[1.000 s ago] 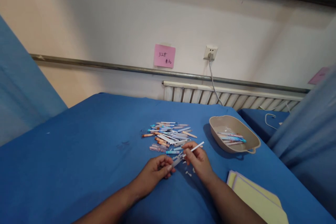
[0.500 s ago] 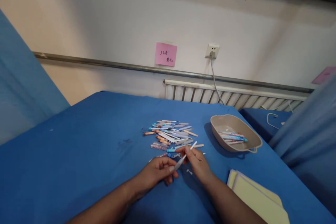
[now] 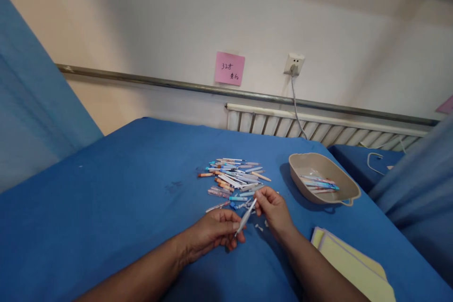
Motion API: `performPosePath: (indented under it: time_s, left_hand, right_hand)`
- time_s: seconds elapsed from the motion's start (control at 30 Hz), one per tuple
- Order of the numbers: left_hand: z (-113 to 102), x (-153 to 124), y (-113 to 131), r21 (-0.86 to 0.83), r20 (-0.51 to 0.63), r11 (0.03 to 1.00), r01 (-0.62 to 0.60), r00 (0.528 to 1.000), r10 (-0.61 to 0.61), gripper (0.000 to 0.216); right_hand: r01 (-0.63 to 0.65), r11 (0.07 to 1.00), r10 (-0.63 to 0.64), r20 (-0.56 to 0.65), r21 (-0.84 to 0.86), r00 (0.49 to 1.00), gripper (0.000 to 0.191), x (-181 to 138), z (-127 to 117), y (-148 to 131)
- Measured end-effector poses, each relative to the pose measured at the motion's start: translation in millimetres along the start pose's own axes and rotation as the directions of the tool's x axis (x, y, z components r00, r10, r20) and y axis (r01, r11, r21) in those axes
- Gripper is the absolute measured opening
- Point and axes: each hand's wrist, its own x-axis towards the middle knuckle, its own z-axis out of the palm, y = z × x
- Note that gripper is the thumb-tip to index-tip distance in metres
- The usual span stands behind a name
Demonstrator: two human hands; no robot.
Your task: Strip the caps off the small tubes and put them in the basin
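My left hand (image 3: 217, 229) pinches the grey barrel of a pen (image 3: 245, 219) near its lower end, with the fine tip pointing down toward me. At the upper end, the fingertips of my right hand (image 3: 272, 210) close on a thin white rod (image 3: 253, 204), which looks like a refill sticking out of the barrel. Just beyond my hands lies a pile of pens and pen parts (image 3: 233, 177) in grey, orange, white and light blue. Small white pieces (image 3: 259, 228) lie below my right hand, and a small blue part (image 3: 233, 205) sits by the pile's near edge.
A beige basin (image 3: 348, 188) at the right holds several assembled-looking pens (image 3: 320, 183). Yellow sheets or pads (image 3: 354, 264) lie at the near right on the blue tablecloth (image 3: 141, 188). Behind the table are a radiator (image 3: 269, 125) and a plugged-in cable (image 3: 295, 104).
The white rod now shows a shorter length above the grey barrel. My right hand has shifted slightly right of the pen's upper end. The view has moved a little.
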Motion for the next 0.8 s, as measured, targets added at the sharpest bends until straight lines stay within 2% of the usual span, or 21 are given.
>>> performPosePath:
  time_s: [0.17, 0.37, 0.53, 0.8]
  left_hand:
    - [2.3, -1.4, 0.8, -0.014, -0.007, 1.0, 0.007, 1.0, -0.007, 0.023]
    - [1.6, -0.3, 1.7, -0.025, -0.01, 0.999, 0.048, 0.999, -0.048, 0.022]
    - [1.8, 0.6, 0.7, -0.01, -0.015, 0.999, 0.032, 0.999, -0.032, 0.026]
    - [2.5, 3.9, -4.2, 0.052, -0.061, 0.998, -0.019, 0.998, 0.022, 0.032]
  right_hand:
    - [0.0, 1.0, 0.0, 0.026, -0.022, 1.0, 0.034, -0.5, 0.8, 1.8]
    - [0.038, 0.999, -0.039, -0.029, -0.01, 0.999, 0.031, 1.1, -1.9, 5.5]
    - [0.043, 0.999, -0.043, -0.056, 0.0, 0.998, 0.033, 0.0, -0.5, 2.2]
    - [0.075, 0.997, -0.075, 0.015, -0.008, 0.997, 0.03, -4.2, 2.9, -4.1]
